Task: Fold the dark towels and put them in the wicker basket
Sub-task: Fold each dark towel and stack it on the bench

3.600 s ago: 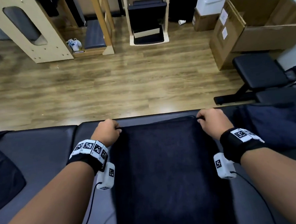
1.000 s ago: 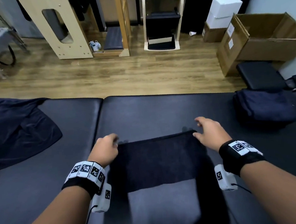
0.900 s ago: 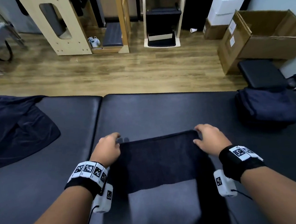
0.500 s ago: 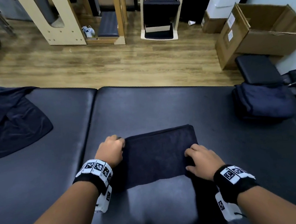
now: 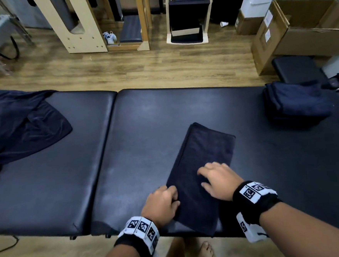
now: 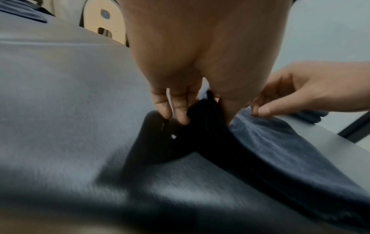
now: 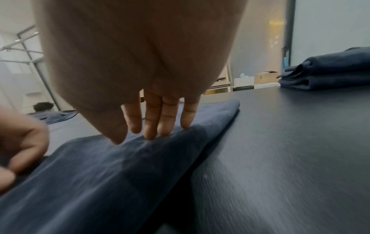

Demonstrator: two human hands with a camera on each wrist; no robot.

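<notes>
Lying as a long folded rectangle on the smooth padded counter (image 5: 163,116), the dark terry towel (image 5: 204,158) reaches its near edge. Left hand (image 5: 162,206) pinches the towel's thick left edge; right hand (image 5: 218,180) presses flat, fingers straight. Folded towels (image 5: 295,101) sit far right.

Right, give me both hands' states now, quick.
Left hand: fingers and thumb pinch the near left edge of the folded towel.
Right hand: open, fingers straight, pressing flat on top of the towel.
</notes>
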